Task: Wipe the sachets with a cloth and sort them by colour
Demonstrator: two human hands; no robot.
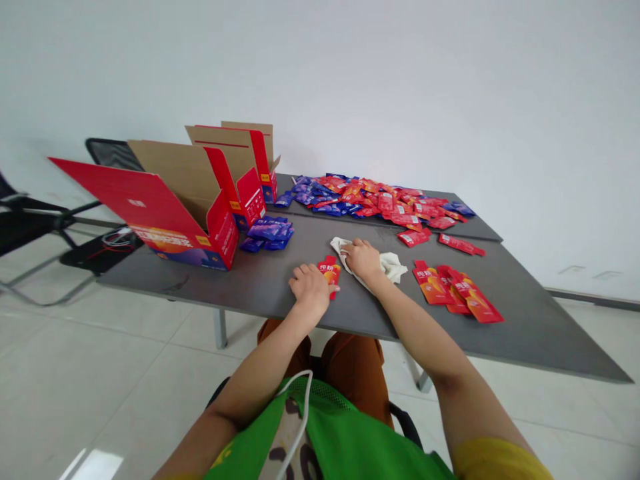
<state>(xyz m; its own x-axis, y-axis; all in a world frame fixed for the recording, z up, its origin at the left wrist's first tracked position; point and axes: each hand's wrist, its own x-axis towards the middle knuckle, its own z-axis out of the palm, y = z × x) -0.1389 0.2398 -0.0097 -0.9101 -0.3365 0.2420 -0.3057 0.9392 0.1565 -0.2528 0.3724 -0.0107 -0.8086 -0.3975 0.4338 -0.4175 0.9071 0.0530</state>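
My left hand [309, 288] is at the table's near side, fingers curled and thumb lying across a red and orange spouted pouch [330, 268] that rests flat on the tabletop. Just to the right, my right hand [362, 257] is closed over a crumpled white cloth [393, 265], which spreads out on both sides of the fingers. The cloth lies close to the pouch. Further right, several red pouches [475, 297] overlap in a small stack. My left palm hides part of the pouch's lower left.
Open cardboard boxes [225, 233] stand along the left side with flaps raised. Beside them sits a small stack of purple pouches [270, 231]. A big heap of red and purple pouches [380, 199] covers the back of the grey table [545, 327]. Black chairs [113, 155] stand at left.
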